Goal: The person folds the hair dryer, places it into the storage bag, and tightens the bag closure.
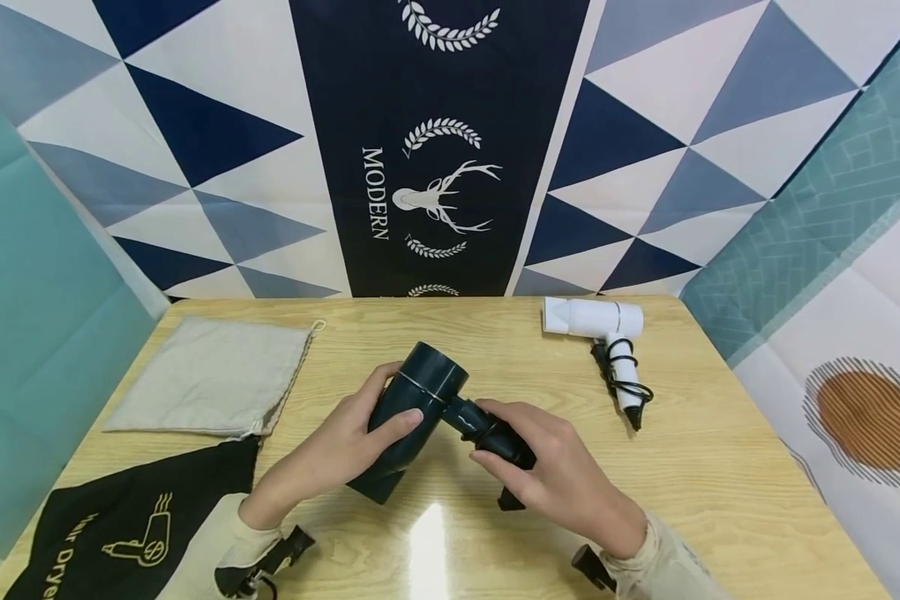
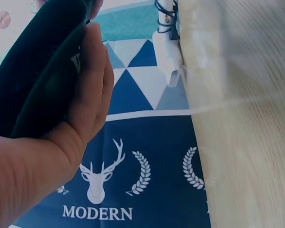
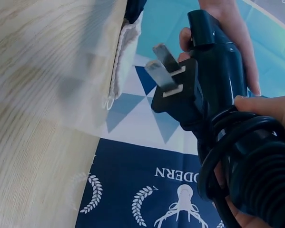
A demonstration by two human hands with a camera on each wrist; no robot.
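Note:
A dark green hair dryer (image 1: pixel 429 372) is held tilted above the wooden table. My left hand (image 1: pixel 360 435) grips its barrel from the left, thumb lying across the near side. My right hand (image 1: pixel 555 468) holds the handle, where a black cord (image 3: pixel 256 124) is wound around it. The two-pin plug (image 3: pixel 178 95) sticks out beside the handle in the right wrist view. In the left wrist view, the dryer's dark body (image 2: pixel 42 71) fills the palm, and my fingers partly cover it.
A white folding hair dryer (image 1: pixel 596 318) with its cord wrapped lies at the table's (image 1: pixel 690 467) back right. On the left are a beige drawstring bag (image 1: pixel 206 375) and a black bag (image 1: pixel 131 508) printed with a hair dryer. A patterned cloth (image 1: pixel 251 142) hangs behind.

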